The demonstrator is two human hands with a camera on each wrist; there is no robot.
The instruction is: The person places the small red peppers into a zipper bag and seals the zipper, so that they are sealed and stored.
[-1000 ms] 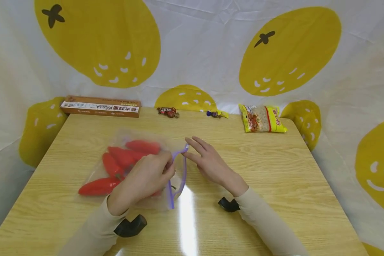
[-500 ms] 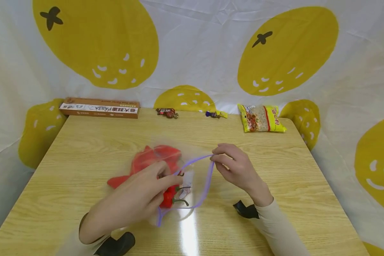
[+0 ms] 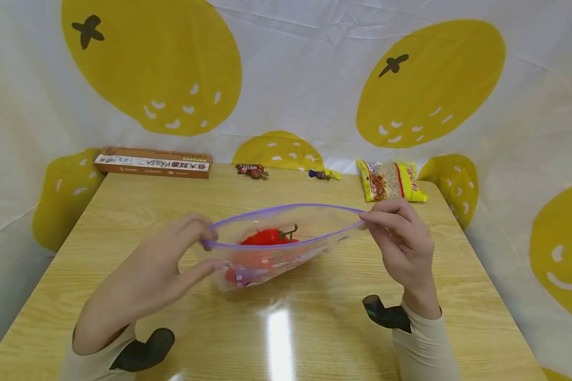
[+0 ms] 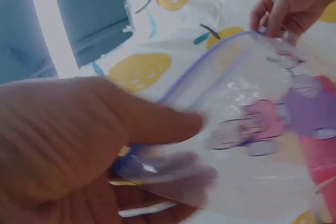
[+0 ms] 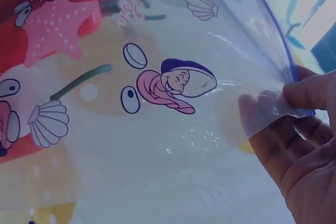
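Note:
A clear zip-lock bag (image 3: 267, 259) with a purple seal strip and printed cartoon figures hangs between the two hands, its mouth spread wide. Red peppers (image 3: 269, 237) with green stems lie inside. My right hand (image 3: 402, 243) pinches the right corner of the mouth between thumb and fingertips; the right wrist view shows the film folded under the thumb. At the left corner is my left hand (image 3: 167, 264), its fingers curled at the purple strip and its thumb lower along the bag's near side. In the left wrist view the hand is blurred, with fingers behind the film.
Along the table's back edge stand a brown pasta box (image 3: 152, 162), wrapped candies (image 3: 251, 171), more small candies (image 3: 325, 174) and a yellow food packet (image 3: 391, 180). A fruit-patterned cloth (image 3: 295, 79) hangs behind. The wooden table (image 3: 343, 328) reflects a bright light in front.
The bag has turned, risen and opened wide, with its mouth now facing up. My right hand moved right with its corner; my left hand drew back left to the other corner.

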